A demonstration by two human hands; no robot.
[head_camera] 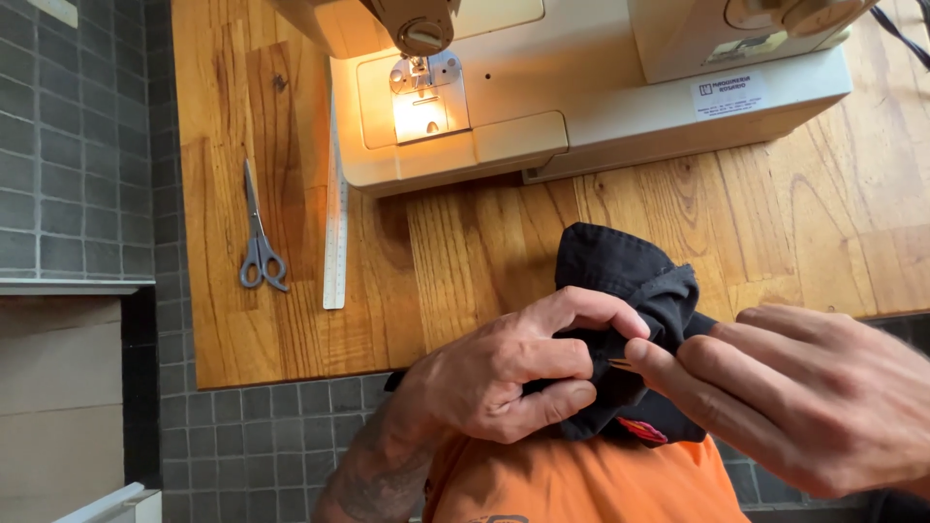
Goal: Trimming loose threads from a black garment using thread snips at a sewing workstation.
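Both hands work low in the head view, around 5 to 6 o'clock, just off the near edge of the wooden worktop [291, 320]. Left hand [504, 373] has its grip closed on a bunched black cloth [630, 276], thumb and fingers curled round a fold, knuckles up. Right hand [794, 397] comes in from 4 o'clock, fingers pressed together and pinching the same fold right where the left fingertips end; something thin and small sits between the two grips, too small to tell what. Cloth is crumpled, top part lying over the worktop edge, lower part hanging in front of an orange shirt [581, 484]; a bit of red shows at the cloth's bottom edge. Left forearm shows dark tattoo marks. At 12 o'clock a cream sewing machine [601, 87] stands on the worktop, its lamp lit over the needle plate [426, 92], well apart from the hands. At 9 to 10 o'clock grey scissors [258, 237] lie closed, handles toward the person, and just beside them on the right a long pale ruler [335, 223] lies lengthwise, its far end near the machine's base. Grey tiled wall [77, 136] at the left, and more tile below the worktop edge.
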